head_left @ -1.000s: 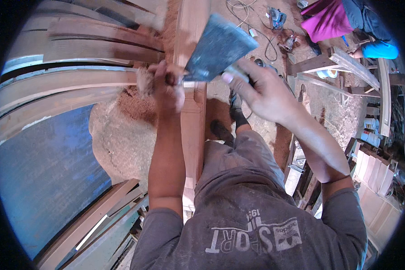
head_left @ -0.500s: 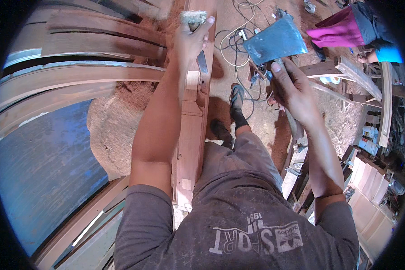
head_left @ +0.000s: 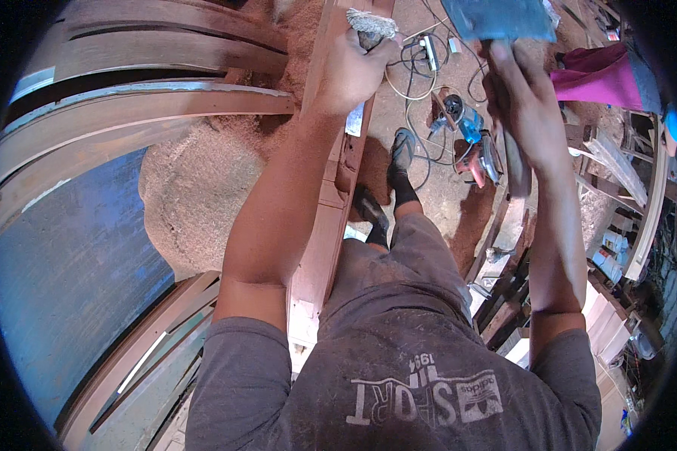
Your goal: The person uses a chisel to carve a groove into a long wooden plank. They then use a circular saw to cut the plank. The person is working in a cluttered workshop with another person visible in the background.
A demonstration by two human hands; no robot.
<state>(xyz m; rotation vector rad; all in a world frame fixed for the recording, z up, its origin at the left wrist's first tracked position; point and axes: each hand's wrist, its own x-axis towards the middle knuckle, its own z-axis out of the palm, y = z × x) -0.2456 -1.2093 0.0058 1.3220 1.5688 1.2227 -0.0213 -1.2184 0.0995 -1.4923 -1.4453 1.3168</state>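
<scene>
My left hand [head_left: 357,71] is closed around a chisel [head_left: 368,26] with a frayed, pale handle end above the fist. Its flat blade shows below the hand, over a long reddish timber beam [head_left: 320,218] with cut recesses. Whether the chisel tip touches the wood I cannot tell. Raised on the right, my right hand [head_left: 523,98] grips the handle of a broad-headed tool [head_left: 500,19]. Its head is a flat blue-grey trapezoid, cut off by the upper edge and slightly blurred. The handle [head_left: 517,169] sticks out below my fist.
A teal power tool [head_left: 468,124] and cables lie on the dusty floor near my feet, with a white power strip [head_left: 429,54] beyond. Boards [head_left: 165,105] and a blue panel [head_left: 75,278] fill the left. A person in magenta clothing [head_left: 594,79] is at the upper right.
Both hands have moved up and to the right in the picture. The broad-headed tool has risen partly out of view, and more of the teal power tool shows.
</scene>
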